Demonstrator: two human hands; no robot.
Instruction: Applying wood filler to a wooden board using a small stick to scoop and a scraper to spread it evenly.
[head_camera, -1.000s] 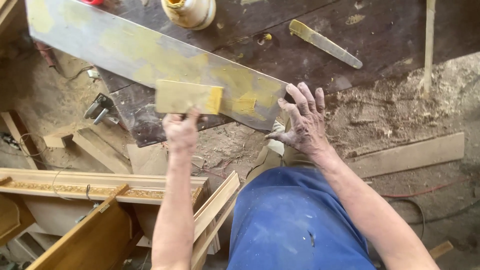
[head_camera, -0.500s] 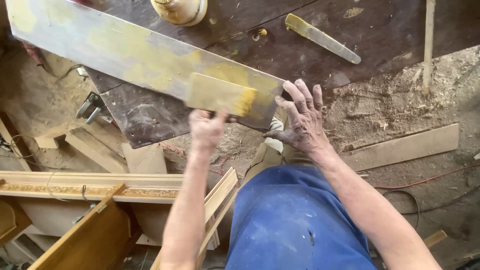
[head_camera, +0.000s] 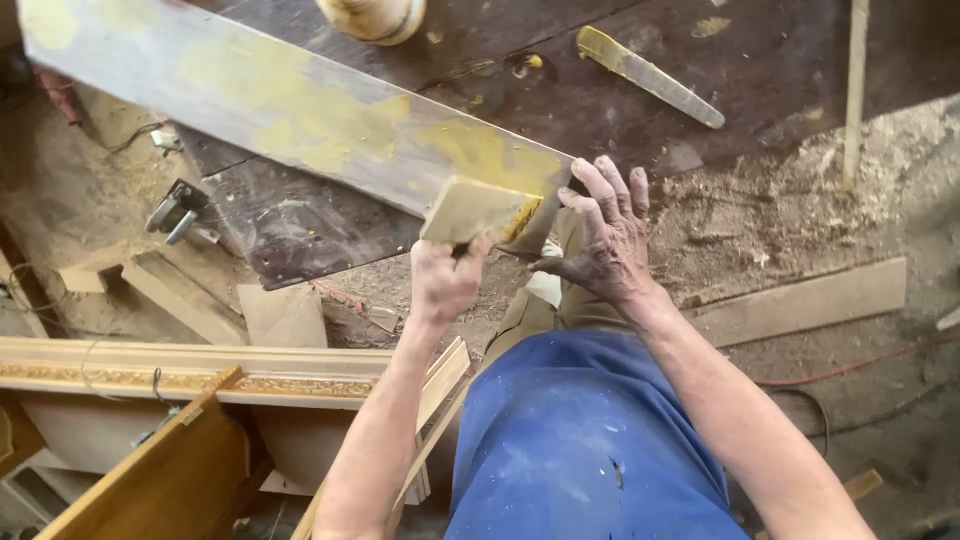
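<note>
My left hand (head_camera: 446, 277) grips a flat rectangular spreader (head_camera: 478, 211) smeared with yellow filler and presses it against the near right end of a long grey board (head_camera: 260, 95). The board is patched with yellow filler and lies slanted across a dark workbench (head_camera: 300, 225). My right hand (head_camera: 604, 233) rests with spread fingers against the board's right end, steadying it.
A yellow-tipped putty knife (head_camera: 650, 77) and a round cream pot (head_camera: 372, 15) lie on the bench. A thin stick (head_camera: 853, 90) stands at right. Sawdust covers the floor; a plank (head_camera: 800, 300) lies right, gilded moulding (head_camera: 190, 372) and wooden pieces lie at lower left.
My left hand has slid the spreader rightward along the board, from its middle to the right end next to my right hand. The right hand stayed put.
</note>
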